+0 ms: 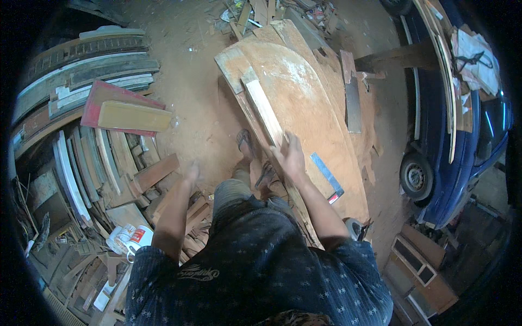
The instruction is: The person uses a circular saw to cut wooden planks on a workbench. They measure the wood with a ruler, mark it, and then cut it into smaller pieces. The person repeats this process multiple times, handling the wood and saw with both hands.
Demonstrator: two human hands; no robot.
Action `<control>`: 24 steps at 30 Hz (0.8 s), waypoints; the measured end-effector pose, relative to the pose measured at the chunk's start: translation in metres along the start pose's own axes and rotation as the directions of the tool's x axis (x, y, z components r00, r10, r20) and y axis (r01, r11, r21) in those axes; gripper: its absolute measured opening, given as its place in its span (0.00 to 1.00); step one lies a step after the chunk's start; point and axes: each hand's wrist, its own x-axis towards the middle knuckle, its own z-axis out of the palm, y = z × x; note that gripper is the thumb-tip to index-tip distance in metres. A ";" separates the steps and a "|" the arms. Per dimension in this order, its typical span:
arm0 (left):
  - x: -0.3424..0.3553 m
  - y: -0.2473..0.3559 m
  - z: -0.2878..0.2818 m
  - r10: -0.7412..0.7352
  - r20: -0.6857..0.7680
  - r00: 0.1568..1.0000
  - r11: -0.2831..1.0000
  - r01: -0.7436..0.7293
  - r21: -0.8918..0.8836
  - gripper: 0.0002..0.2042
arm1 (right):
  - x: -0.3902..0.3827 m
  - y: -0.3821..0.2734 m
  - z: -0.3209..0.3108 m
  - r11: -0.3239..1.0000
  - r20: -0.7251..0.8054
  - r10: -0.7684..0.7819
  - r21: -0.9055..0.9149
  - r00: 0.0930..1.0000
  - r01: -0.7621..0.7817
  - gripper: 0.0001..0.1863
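A pale wooden strip [263, 108] lies lengthwise along the left edge of a large wooden panel [321, 125] with a curved far end. My right hand [291, 158] is closed around the strip's near end, its fingers bent over the wood. To the right of that hand, a try square [325, 173] with a blue-grey blade rests flat on the panel. My left hand [191, 171] hangs away from the panel on the left, near the stacked boards. It is smeared by motion, and its fingers cannot be made out.
Stacked planks [109, 65] and loose offcuts [157, 171] fill the left side, with a red-edged board [92, 108] on top. White containers [138, 237] stand at lower left. A blue vehicle [457, 168] is parked at right. Wood scraps [261, 11] lie beyond the panel.
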 end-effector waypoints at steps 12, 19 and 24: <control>-0.089 0.062 0.096 0.376 0.147 0.915 0.926 -0.367 -0.086 0.25 | -0.273 0.016 -0.152 0.712 0.635 0.608 -0.171 0.476 -0.681 0.36; -0.142 -0.046 0.156 0.312 0.163 0.936 0.944 -0.325 0.055 0.27 | -0.365 0.078 -0.193 0.679 0.567 0.569 0.083 0.595 -0.729 0.37; -0.172 -0.120 0.184 0.259 0.197 0.946 0.934 -0.297 0.196 0.30 | -0.437 0.116 -0.199 0.733 0.503 0.553 0.085 0.665 -0.674 0.36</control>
